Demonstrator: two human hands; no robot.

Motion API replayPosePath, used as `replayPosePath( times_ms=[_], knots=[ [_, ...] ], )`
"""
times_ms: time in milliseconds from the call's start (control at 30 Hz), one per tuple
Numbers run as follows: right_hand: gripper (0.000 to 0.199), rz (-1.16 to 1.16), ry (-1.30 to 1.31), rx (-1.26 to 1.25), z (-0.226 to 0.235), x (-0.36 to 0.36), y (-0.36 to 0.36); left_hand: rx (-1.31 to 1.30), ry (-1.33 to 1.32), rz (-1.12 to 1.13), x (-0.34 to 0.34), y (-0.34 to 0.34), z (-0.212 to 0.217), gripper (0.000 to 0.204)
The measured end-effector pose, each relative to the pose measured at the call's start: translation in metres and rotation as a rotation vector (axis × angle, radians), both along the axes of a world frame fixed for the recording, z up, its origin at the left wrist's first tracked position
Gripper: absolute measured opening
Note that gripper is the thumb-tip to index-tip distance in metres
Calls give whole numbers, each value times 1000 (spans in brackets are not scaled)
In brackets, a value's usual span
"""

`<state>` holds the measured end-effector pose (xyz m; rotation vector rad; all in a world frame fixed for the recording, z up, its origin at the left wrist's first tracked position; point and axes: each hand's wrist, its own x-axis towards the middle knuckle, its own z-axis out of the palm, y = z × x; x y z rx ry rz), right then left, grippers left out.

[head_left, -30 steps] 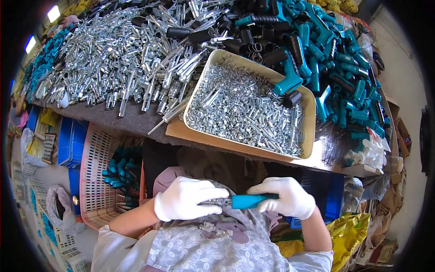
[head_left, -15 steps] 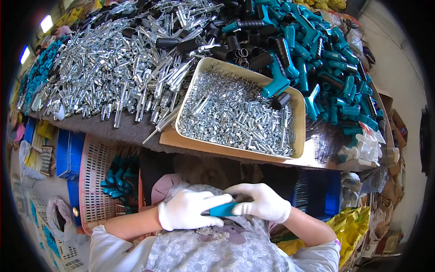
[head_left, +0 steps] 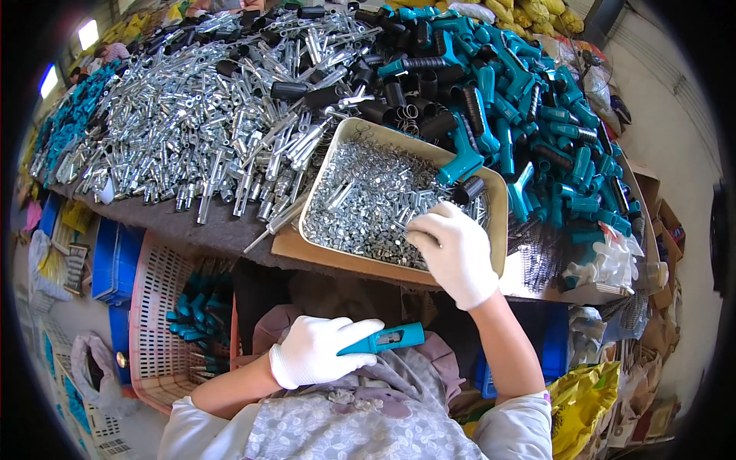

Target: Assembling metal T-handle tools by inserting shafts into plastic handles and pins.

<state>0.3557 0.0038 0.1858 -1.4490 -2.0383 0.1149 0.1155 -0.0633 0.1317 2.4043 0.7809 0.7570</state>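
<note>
The left hand (head_left: pixel 322 353) wraps its grip round a teal handle (head_left: pixel 368 345) above the lap, slot upward, likely keeping it accessible. The right hand (head_left: pixel 454 257) is at the cream tray (head_left: pixel 498 224), handily near on the tabletop (head_left: pixel 184 219); whether its grip pinches anything, I can't tell.

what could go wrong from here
The right hand, over the tray of small metal pieces, might flick some out. The left hand holds the teal part with its slot uncovered, so what shows inside could slip out. A metal rod near the table edge might get knocked off.
</note>
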Motion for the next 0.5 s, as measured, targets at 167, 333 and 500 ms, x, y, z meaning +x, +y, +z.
replayPosePath(
  times_ms=[167, 333, 500],
  knots=[
    [14, -100, -287, -30, -12, -13, 21, 33, -4, 25, -4, -1, -1, 50],
    [6, 24, -161, 44, -12, -10, 20, 38, 1, 77, -14, 1, -1, 50],
    [9, 395, 62, -304, 8, -21, -40, 45, 74, 84, -29, 6, -3, 43]
  ],
)
